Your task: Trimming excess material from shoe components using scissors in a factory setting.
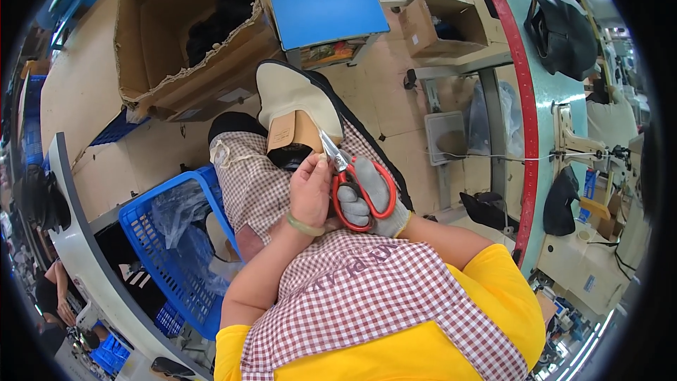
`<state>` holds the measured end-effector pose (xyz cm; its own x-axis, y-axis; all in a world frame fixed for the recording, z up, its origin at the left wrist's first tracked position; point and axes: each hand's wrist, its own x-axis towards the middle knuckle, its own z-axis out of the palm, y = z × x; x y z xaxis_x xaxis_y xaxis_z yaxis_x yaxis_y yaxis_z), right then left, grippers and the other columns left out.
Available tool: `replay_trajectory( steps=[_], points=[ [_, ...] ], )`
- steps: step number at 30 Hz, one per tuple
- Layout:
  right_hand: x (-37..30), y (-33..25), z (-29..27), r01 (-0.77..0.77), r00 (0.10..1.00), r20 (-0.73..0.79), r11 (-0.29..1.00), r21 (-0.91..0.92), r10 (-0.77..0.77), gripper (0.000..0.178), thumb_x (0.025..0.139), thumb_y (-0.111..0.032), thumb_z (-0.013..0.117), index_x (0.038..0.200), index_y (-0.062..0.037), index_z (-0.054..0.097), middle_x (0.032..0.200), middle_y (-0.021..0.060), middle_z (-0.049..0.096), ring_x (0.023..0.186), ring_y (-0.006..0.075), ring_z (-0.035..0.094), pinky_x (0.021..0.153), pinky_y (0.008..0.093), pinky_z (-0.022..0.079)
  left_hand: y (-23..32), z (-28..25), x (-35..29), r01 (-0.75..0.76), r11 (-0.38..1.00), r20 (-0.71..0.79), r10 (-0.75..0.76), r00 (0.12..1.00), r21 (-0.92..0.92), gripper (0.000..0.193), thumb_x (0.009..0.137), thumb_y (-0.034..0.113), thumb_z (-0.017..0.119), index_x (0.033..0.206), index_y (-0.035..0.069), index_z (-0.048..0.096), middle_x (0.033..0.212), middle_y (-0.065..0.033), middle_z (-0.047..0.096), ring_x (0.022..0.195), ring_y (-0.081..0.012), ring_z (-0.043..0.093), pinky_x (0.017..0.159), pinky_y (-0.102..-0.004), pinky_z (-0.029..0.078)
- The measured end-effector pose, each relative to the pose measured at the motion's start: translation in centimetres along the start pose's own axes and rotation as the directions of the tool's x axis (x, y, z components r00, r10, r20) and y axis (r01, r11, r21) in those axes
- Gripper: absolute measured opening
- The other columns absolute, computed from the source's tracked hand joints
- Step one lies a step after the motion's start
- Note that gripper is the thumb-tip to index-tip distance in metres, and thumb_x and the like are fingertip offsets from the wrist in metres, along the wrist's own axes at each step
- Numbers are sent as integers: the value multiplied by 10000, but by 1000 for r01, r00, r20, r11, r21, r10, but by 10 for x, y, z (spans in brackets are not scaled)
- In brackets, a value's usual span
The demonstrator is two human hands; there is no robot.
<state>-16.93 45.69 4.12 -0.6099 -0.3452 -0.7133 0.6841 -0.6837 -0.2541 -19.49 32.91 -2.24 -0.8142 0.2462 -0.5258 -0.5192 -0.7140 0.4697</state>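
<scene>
A cream piece with black edging [289, 90] lies across my lap, its rounded end pointing away from me. On it sits a tan panel [303, 129] with small print, above a dark opening; I cannot tell the whole article's kind. My left hand [310, 187], bare with a pale bangle at the wrist, pinches close to the near edge of this work. What its fingertips hold is too small to make out. My right hand [371, 197], in a grey glove, grips red-handled scissors [384, 187]. Their silver blades reach the tan panel's right edge, beside my left fingertips.
A large torn cardboard box [151, 35] holds dark items at the far left. Beyond my knees stands a blue-topped stool [328, 10]. At my left is a blue basket [173, 247] with plastic bags. A green table with a red edge [518, 85] runs along the right.
</scene>
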Motion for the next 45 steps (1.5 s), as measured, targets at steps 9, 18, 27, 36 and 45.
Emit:
replay_trajectory(
  steps=[9, 18, 27, 36, 45],
  points=[
    [11, -5, -1, -4, 999, 33, 999, -40, 5, 425, 915, -566, 438, 1045, -164, 482, 670, -31, 496, 440, 67, 395, 360, 192, 324, 7, -13, -15, 42, 978, 69, -57, 996, 204, 66, 940, 89, 519, 937, 34, 555, 848, 26, 547, 770, -58, 508, 726, -193, 431],
    [22, -11, -6, -14, 999, -44, 1000, 5, 14, 465, 935, -523, 432, 1268, -199, 457, 639, -21, 471, 419, 54, 355, 352, 177, 295, 15, -45, -24, -95, 839, 219, -30, 975, 536, 48, 909, 78, 550, 897, 32, 559, 1176, -79, 477, 1007, -105, 517, 786, -199, 418],
    [23, -10, -20, 30, 999, -41, 997, -68, -33, 450, 922, -535, 452, 1207, -187, 477, 658, -22, 498, 423, 50, 377, 350, 183, 305, 30, -53, -5, -190, 724, 304, -29, 952, 663, 70, 859, 66, 591, 845, 8, 556, 1339, -186, 394, 1213, -248, 477, 980, -333, 353],
    [24, -2, -17, -13, 988, -155, 978, -207, -20, 349, 909, -464, 532, 1104, -181, 468, 675, -14, 493, 441, 71, 415, 388, 209, 350, 19, -53, 6, 84, 844, 94, -157, 983, 530, 127, 858, 108, 571, 768, 18, 569, 873, -45, 573, 772, -85, 541, 650, -196, 400],
    [24, -4, -6, -5, 1000, -26, 937, -350, -4, 428, 948, -394, 470, 1288, -140, 405, 659, -11, 484, 439, 70, 403, 387, 197, 332, 76, -8, 31, -390, 222, 244, 490, 837, 893, 140, 873, 104, 590, 875, -29, 634, 686, -23, 599, 612, -96, 556, 537, -225, 440]
  ],
)
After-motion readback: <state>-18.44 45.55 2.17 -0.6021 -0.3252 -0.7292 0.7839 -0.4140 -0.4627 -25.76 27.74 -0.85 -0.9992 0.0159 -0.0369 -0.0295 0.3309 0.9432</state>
